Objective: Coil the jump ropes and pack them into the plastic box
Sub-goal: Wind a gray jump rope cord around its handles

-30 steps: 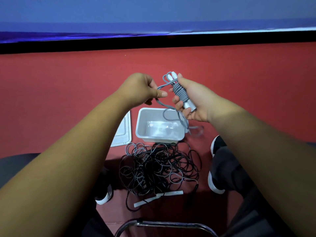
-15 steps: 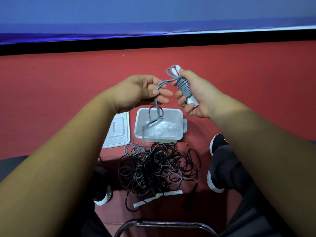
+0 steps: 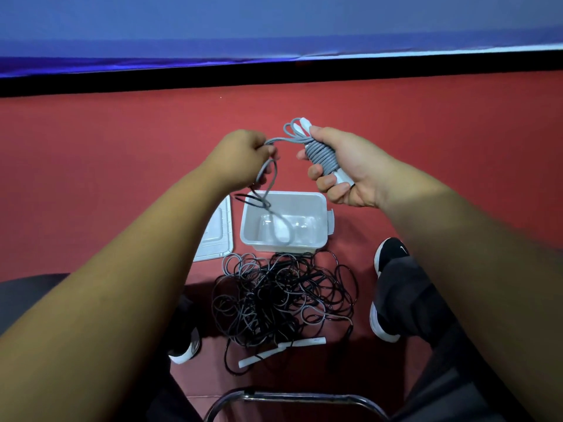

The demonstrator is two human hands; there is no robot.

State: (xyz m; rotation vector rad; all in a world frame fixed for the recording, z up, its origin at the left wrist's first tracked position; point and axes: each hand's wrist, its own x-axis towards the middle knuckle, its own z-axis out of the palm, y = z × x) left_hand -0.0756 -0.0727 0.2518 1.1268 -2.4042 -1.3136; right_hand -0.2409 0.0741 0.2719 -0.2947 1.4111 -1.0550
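My right hand (image 3: 350, 169) grips a grey jump rope (image 3: 321, 155) wound in tight turns round its white handles. My left hand (image 3: 240, 159) pinches the loose end of that rope; the free loop hangs down over the open white plastic box (image 3: 320, 214) on the red floor. A tangled pile of black and grey jump ropes (image 3: 283, 296) lies on the floor in front of the box, with two white handles (image 3: 283, 350) at its near edge.
The box's clear lid (image 3: 217, 236) lies flat to the left of the box. My shoes (image 3: 387, 287) and dark trouser legs flank the pile. A metal chair rail (image 3: 292, 400) curves along the bottom. A black strip and blue wall close the far side.
My left hand drew the rope's loose end leftward and turned over, back now up. The right hand keeps the wound bundle, slightly raised. The hanging loop swings over the box.
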